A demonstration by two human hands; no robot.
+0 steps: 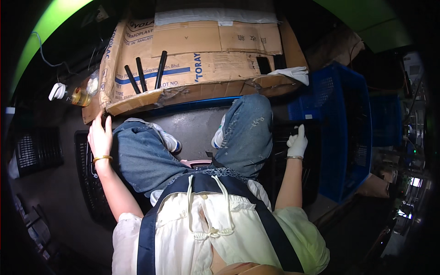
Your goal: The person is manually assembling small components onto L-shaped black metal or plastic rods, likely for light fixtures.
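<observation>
My bare left hand (100,136), a yellow bangle at its wrist, is stretched out with fingers extended. Its fingertips lie by the lower left corner of a flattened cardboard sheet (220,68), above a black slatted crate (85,169). In a white glove, my right hand (298,143) is closed over a dark crate (311,183) beside my right knee; a small dark thing shows at its fingers, too dim to name. Three slim black rods (143,75) stand tilted at the cardboard's left part. A spare white glove (291,74) lies on its right end.
Blue plastic crates (337,133) stand at the right. A bottle with a white cap (75,95) is beside the cardboard at the left. Another black crate (39,149) sits further left. A dark flat rectangle (264,65) lies on the cardboard. My knees are spread below it.
</observation>
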